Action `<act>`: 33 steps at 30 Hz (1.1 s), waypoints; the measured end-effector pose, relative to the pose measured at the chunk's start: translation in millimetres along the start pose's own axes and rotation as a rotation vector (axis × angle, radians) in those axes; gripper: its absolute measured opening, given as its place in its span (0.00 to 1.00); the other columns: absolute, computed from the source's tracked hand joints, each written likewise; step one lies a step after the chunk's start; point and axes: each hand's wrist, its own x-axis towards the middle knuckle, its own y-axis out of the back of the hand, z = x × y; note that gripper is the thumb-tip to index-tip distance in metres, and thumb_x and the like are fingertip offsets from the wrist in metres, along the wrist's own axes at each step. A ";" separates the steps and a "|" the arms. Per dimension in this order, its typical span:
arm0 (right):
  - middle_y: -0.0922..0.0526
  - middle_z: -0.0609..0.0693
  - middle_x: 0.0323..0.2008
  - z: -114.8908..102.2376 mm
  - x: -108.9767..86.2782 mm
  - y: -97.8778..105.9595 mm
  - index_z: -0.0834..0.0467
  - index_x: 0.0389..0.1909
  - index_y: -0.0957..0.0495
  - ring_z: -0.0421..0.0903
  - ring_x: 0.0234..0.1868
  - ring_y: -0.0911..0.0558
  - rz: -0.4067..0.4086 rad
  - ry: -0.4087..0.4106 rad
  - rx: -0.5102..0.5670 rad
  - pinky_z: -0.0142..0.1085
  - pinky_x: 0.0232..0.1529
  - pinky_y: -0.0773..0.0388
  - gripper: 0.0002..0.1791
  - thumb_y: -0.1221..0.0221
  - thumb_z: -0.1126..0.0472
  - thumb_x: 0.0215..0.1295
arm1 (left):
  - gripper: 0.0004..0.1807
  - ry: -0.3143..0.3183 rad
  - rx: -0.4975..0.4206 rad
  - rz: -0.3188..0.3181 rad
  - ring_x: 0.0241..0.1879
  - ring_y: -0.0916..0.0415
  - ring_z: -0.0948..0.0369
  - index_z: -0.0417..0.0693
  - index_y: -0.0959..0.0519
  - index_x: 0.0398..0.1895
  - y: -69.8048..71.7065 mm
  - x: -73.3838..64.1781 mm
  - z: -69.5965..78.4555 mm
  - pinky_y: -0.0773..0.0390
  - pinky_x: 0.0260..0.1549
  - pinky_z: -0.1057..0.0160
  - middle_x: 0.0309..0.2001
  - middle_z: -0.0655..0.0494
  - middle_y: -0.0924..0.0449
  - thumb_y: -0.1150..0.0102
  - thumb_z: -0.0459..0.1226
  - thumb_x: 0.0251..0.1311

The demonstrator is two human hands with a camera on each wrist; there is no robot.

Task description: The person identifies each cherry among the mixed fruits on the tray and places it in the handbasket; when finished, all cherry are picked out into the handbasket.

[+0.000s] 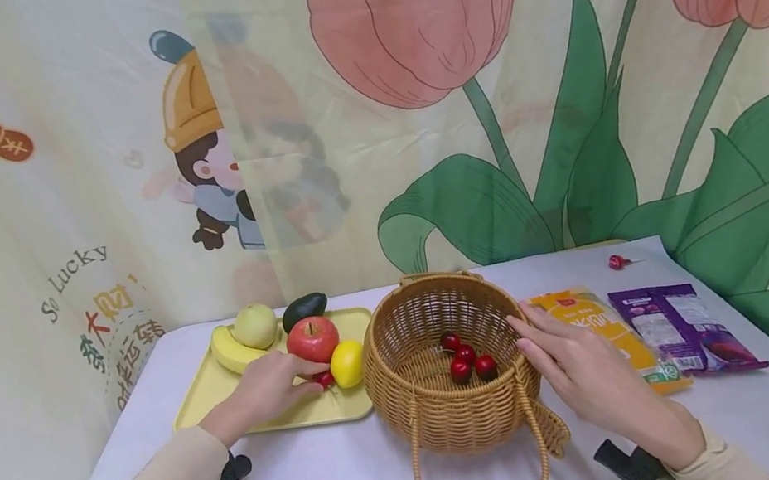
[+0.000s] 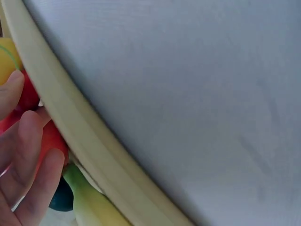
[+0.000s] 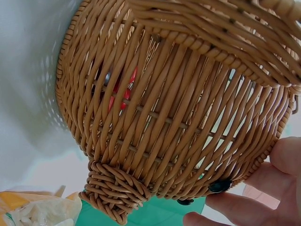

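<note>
My left hand (image 1: 266, 389) reaches over the yellow tray (image 1: 188, 405) and pinches a red cherry (image 1: 324, 379) beside the lemon (image 1: 348, 363). In the left wrist view this cherry (image 2: 29, 94) sits between thumb and finger. A red apple (image 1: 313, 340) lies just behind it. To the tray's right stands the wicker basket (image 1: 450, 418), with several dark red cherries (image 1: 465, 355) inside and its handle (image 1: 422, 477) hanging toward the front. My right hand (image 1: 589, 363) rests against the basket's right rim, fingers extended; in the right wrist view the fingers (image 3: 263, 188) touch the weave.
A banana (image 1: 236, 350), a pale green round fruit (image 1: 255, 326) and an avocado (image 1: 304, 310) lie at the tray's back. Right of the basket are an orange packet (image 1: 594, 324) and a purple packet (image 1: 692, 325). A small red object (image 1: 617, 262) lies at the back right.
</note>
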 end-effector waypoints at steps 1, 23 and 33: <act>0.30 0.61 0.73 -0.1 0.1 0.2 0.57 0.70 0.27 0.66 0.65 0.22 -0.001 -0.001 -0.002 0.56 0.59 0.22 0.24 0.49 0.53 0.81 | 0.19 0.006 -0.003 0.002 0.39 0.19 0.62 0.57 0.12 0.54 -0.3 0.3 0.6 0.21 0.37 0.63 0.45 0.60 0.09 0.26 0.44 0.58; 0.29 0.60 0.73 -3.4 0.1 3.0 0.57 0.71 0.27 0.66 0.65 0.22 -0.002 -0.006 0.005 0.57 0.59 0.22 0.24 0.47 0.54 0.80 | 0.17 -0.005 -0.032 0.032 0.32 0.25 0.68 0.55 0.11 0.52 -2.9 -2.5 -0.3 0.27 0.32 0.70 0.43 0.60 0.09 0.26 0.44 0.58; 0.29 0.61 0.73 -2.9 0.4 2.9 0.57 0.70 0.27 0.67 0.65 0.22 0.003 -0.009 0.012 0.57 0.58 0.22 0.24 0.46 0.55 0.79 | 0.18 -0.008 -0.051 0.018 0.21 0.34 0.71 0.54 0.12 0.54 6.0 -19.0 -11.0 0.38 0.21 0.71 0.33 0.64 0.10 0.27 0.42 0.59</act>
